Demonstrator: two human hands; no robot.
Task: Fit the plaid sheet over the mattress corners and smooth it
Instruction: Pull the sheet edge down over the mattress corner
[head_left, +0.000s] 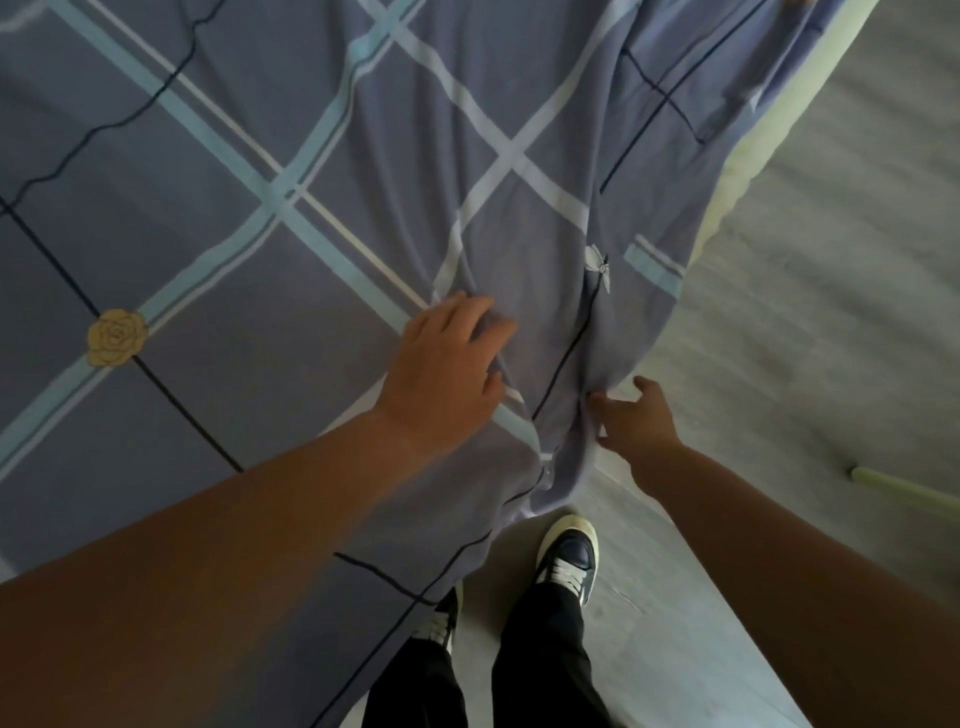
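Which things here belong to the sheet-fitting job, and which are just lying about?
Job: plaid sheet, mattress, left hand and right hand, both gripping the sheet.
Lying about: pale stick on the floor.

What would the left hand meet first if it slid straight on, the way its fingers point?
Probably the raised folds of the plaid sheet just beyond the left hand; the edge of the mattress lies further on. How high the folds stand is unclear.
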